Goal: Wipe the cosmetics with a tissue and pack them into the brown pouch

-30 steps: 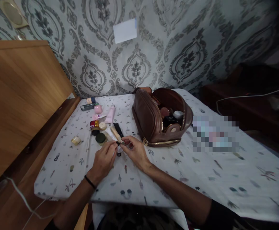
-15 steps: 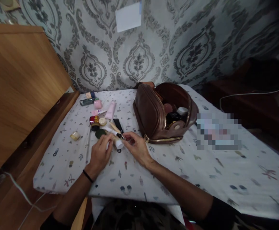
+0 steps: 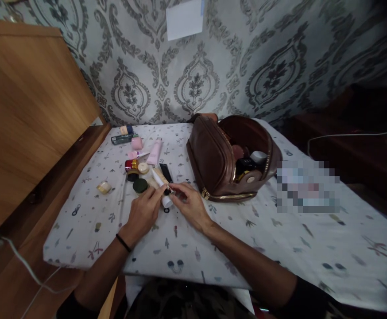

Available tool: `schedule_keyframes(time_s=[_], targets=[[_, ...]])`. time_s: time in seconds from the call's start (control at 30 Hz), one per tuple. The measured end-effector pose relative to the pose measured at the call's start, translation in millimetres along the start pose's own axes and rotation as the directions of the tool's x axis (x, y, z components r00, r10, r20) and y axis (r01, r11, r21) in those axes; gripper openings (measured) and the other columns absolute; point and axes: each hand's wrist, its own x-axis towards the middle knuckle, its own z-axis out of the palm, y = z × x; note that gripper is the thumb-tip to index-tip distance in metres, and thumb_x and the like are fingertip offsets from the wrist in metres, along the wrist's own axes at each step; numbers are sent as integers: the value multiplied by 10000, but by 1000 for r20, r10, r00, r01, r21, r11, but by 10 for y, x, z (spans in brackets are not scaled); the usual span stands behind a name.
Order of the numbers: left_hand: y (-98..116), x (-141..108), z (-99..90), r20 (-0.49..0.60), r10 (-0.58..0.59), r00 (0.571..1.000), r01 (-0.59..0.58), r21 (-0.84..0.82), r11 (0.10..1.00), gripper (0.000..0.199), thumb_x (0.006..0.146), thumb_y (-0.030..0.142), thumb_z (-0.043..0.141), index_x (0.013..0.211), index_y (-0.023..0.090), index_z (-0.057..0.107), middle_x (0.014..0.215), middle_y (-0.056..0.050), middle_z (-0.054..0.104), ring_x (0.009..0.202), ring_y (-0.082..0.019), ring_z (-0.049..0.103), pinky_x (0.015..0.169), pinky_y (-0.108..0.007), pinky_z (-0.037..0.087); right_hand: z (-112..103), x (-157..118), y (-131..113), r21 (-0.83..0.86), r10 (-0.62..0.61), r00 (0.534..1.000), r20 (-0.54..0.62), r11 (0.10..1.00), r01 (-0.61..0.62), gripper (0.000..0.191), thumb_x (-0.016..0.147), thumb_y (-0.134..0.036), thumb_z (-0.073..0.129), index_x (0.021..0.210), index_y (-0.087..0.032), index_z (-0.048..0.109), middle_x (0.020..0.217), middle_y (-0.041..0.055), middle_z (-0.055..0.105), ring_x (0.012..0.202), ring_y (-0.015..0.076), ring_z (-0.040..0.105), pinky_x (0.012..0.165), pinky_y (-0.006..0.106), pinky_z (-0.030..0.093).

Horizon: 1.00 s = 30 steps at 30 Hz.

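My left hand [image 3: 145,207] and my right hand [image 3: 191,207] meet over a cluster of cosmetics. Their fingertips pinch the lower end of a slim pale cosmetic tube [image 3: 160,176], by a small black part mostly hidden by the fingers. Below the fingertips shows the white cap [image 3: 167,202] of another container. Close by lie a black tube [image 3: 165,172], a jar with a dark green lid [image 3: 140,186], a small cream-lidded jar [image 3: 143,168] and a red and gold jar [image 3: 131,165]. To the right of my hands stands an unzipped brown cosmetic bag [image 3: 213,155] with several items inside.
Farther back lie a pink tube [image 3: 154,151], a pink jar [image 3: 137,142] and a dark green bottle [image 3: 121,139]. A small yellowish jar [image 3: 103,187] sits at the left. A blurred-out item [image 3: 308,187] lies right of the bag. A wooden cabinet [image 3: 30,128] borders the left side.
My left fingers have moved right, up against my right fingertips at the tube's end. More of the green-lidded jar shows now. The view has shifted slightly.
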Motion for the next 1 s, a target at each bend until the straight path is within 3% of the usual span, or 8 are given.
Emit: schedule_keyframes(time_s=[0.3, 0.57, 0.67, 0.8, 0.9, 1.0], targets=[[26, -1, 10, -40, 30, 999, -32, -56, 998, 361, 999, 183, 378, 1300, 145, 575, 868, -62, 627, 777, -191, 642, 663, -289, 555, 42, 0, -32, -141, -82, 996, -25, 987, 78, 293, 788, -228, 752, 1079, -243, 727, 959, 62, 651, 943, 246, 614, 856, 392, 515], [11, -1, 1, -73, 41, 996, -53, -165, 985, 323, 1003, 204, 436, 1299, 144, 549, 953, -81, 679, 855, -191, 676, 748, -294, 563, 78, 10, -42, -240, -143, 987, -73, 963, 122, 38, 814, -189, 670, 834, -201, 701, 991, 97, 645, 1006, 272, 612, 905, 434, 507], [32, 11, -76, -169, 18, 985, -53, -210, 976, 263, 994, 184, 455, 1233, 168, 565, 961, -67, 680, 890, -182, 670, 781, -292, 554, 58, -8, -107, -227, -186, 975, -120, 961, 156, 44, 846, -217, 632, 853, -211, 675, 988, 97, 658, 990, 264, 621, 895, 422, 512], [109, 57, -198, -364, -40, 931, -41, -212, 977, 215, 975, 165, 477, 1159, 197, 583, 1007, -68, 655, 973, -191, 644, 861, -322, 535, -2, -78, -264, -154, -226, 966, -126, 966, 206, 89, 900, -251, 566, 939, -220, 639, 944, 82, 682, 892, 223, 644, 818, 360, 526], [156, 106, -208, -388, 115, 914, -167, -102, 981, 245, 960, 144, 472, 1176, 182, 581, 1090, -106, 653, 1047, -218, 626, 924, -365, 513, -33, -147, -370, -56, -230, 972, -56, 972, 227, 103, 906, -275, 542, 957, -218, 610, 836, 38, 667, 723, 169, 628, 693, 291, 514], [141, 142, -171, -346, 247, 905, -254, 26, 967, 224, 946, 131, 462, 1118, 173, 600, 994, -97, 691, 928, -223, 644, 948, -424, 476, -53, -200, -435, 25, -193, 981, -27, 981, 193, 79, 880, -284, 540, 895, -220, 584, 728, -4, 625, 655, 146, 604, 633, 256, 490]])
